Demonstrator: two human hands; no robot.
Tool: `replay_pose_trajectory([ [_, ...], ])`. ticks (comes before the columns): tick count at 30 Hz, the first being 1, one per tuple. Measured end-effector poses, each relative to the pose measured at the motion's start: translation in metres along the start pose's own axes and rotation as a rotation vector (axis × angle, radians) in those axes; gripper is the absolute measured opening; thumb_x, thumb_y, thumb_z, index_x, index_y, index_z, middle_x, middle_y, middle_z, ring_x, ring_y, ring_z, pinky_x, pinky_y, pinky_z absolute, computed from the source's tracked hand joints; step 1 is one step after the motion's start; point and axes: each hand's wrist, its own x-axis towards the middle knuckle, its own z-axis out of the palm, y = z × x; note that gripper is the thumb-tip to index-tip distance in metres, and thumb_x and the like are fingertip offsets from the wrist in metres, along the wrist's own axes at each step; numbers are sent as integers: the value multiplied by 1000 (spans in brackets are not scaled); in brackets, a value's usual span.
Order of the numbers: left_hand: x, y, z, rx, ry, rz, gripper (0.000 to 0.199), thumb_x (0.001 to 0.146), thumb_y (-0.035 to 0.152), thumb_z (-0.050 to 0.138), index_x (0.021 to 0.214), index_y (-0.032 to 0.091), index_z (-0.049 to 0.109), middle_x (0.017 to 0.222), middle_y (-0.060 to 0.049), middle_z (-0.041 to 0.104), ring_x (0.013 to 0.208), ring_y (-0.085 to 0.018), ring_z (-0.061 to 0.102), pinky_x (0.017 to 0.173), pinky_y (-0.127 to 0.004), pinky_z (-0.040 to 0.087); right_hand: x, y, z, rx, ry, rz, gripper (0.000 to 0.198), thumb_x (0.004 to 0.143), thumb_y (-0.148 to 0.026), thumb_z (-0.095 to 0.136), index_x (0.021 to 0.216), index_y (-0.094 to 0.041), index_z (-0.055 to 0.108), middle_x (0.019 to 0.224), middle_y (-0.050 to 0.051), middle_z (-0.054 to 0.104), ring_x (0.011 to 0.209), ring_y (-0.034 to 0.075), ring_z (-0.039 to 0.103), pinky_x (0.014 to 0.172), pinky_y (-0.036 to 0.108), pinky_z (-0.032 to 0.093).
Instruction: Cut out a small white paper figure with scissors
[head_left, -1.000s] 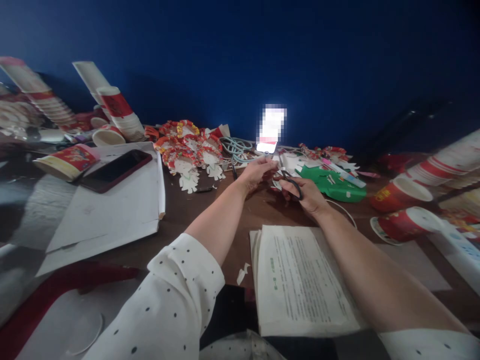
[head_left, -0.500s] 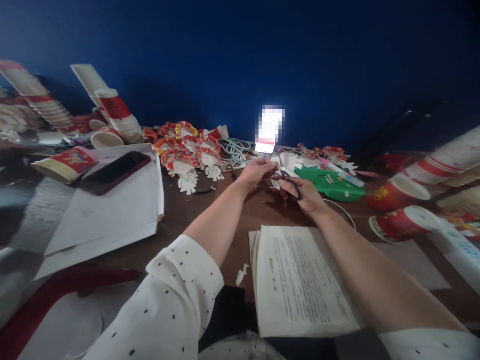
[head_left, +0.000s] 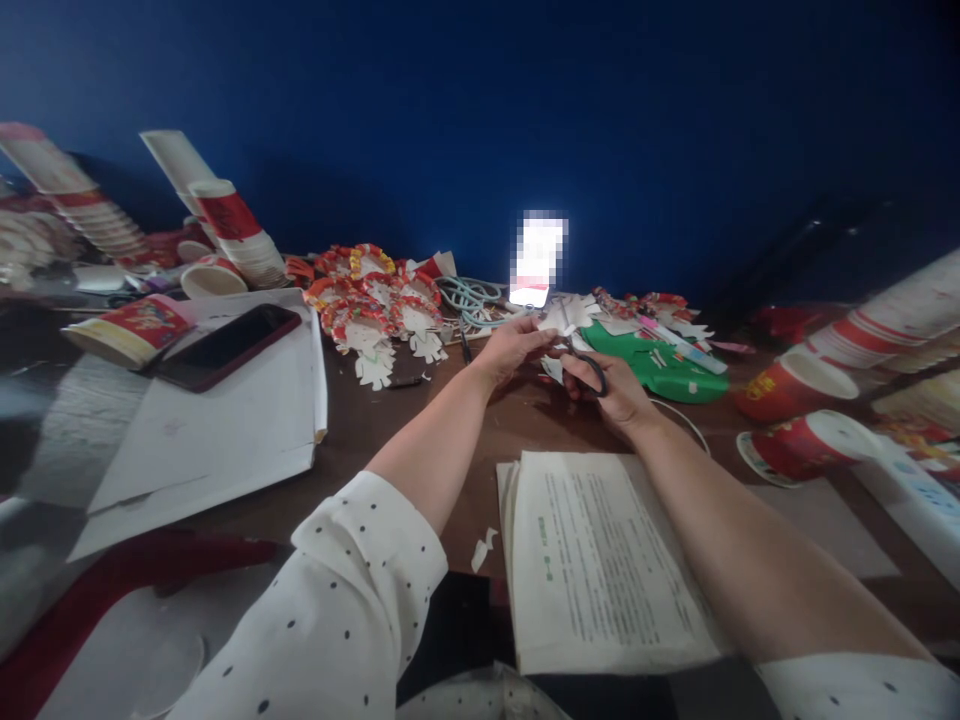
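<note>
My left hand (head_left: 511, 350) pinches a white piece of paper (head_left: 568, 313) near the middle of the table. Close beside it, my right hand (head_left: 609, 388) is closed round the dark handles of a pair of scissors (head_left: 594, 368), whose blades point up and left toward the paper. How far the blades are apart is too small to tell. White paper scraps lie around both hands. Just right of the paper spreads a green sheet (head_left: 660, 367). Behind my hands stands a phone (head_left: 538, 258) with a bright, blurred screen.
An open book (head_left: 600, 560) lies at the table's front edge. Left are a dark phone (head_left: 230, 345) on white sheets (head_left: 225, 430) and stacked paper cups (head_left: 240, 230). Red paper-cup crafts (head_left: 375, 290) sit at the back. More cups (head_left: 806, 440) and a power strip (head_left: 919, 500) are right.
The white paper between my hands has turned and shows a broader face now. My right hand with the scissors has shifted slightly; my left hand has barely moved.
</note>
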Motion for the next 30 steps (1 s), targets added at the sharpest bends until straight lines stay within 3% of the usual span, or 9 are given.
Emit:
replay_pose_trajectory([
  [9, -1, 2, 1, -4, 27, -11, 21, 80, 22, 81, 76, 14, 62, 71, 0, 68, 67, -9, 67, 78, -23, 49, 2, 1, -1, 5, 7, 15, 48, 72, -64, 82, 72, -17, 70, 62, 0, 60, 54, 12, 51, 49, 25, 38],
  [22, 0, 2, 2, -49, 92, 17, 25, 82, 20, 78, 74, 16, 55, 64, 4, 63, 59, -6, 62, 70, -21, 49, 3, 5, -2, -38, -45, -28, 47, 78, -65, 77, 72, -18, 71, 61, 1, 57, 55, 14, 50, 52, 29, 42],
  [30, 1, 1, 1, -66, 53, 22, 29, 78, 20, 82, 74, 16, 54, 66, 4, 65, 62, -8, 66, 73, -23, 52, 3, 5, -1, -21, -27, -16, 46, 77, -64, 78, 72, -19, 70, 62, 1, 58, 55, 14, 51, 49, 27, 42],
])
